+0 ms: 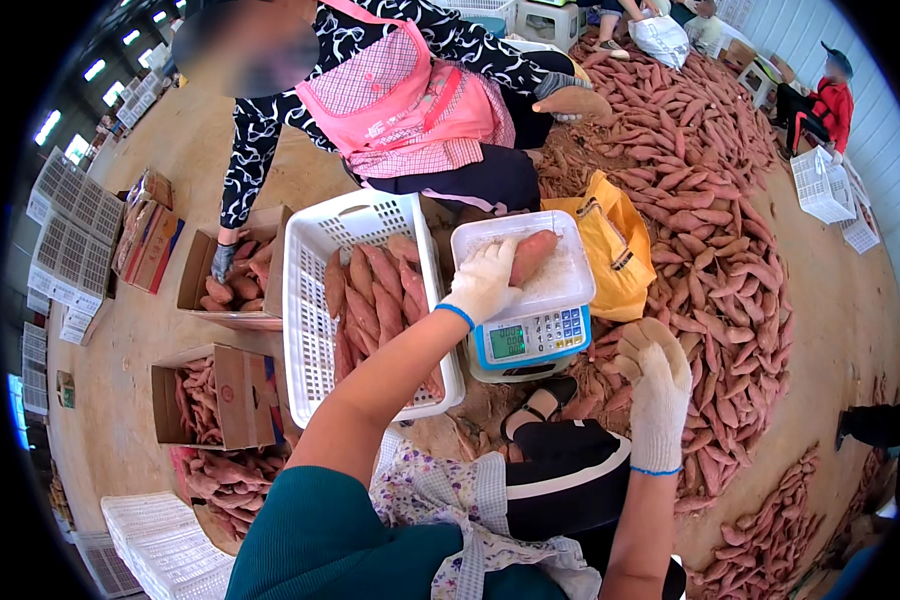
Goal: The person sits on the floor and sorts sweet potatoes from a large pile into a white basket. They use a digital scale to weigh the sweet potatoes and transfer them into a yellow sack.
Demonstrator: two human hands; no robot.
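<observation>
My left hand [486, 283], in a white knit glove with a blue cuff edge, is around the near-left side of a sweet potato [534, 256]. Both are over the white plastic tray [570, 289] of a blue-framed digital scale [532, 336], whose small screen is lit green. To the left stands a white slatted plastic crate [300, 322] partly filled with sweet potatoes [375, 296]. My right hand [656, 390], gloved alike, hangs over the near-left edge of a large sweet potato pile [727, 337]. Its fingers curl downward, and whatever is under them is hidden.
Across from me a person in a pink apron [420, 97] reaches into a cardboard box [281, 262] and holds a large sweet potato [576, 103]. A yellow bag [607, 247] lies beside the scale. Another cardboard box [244, 394] and stacked white crates [165, 547] stand left.
</observation>
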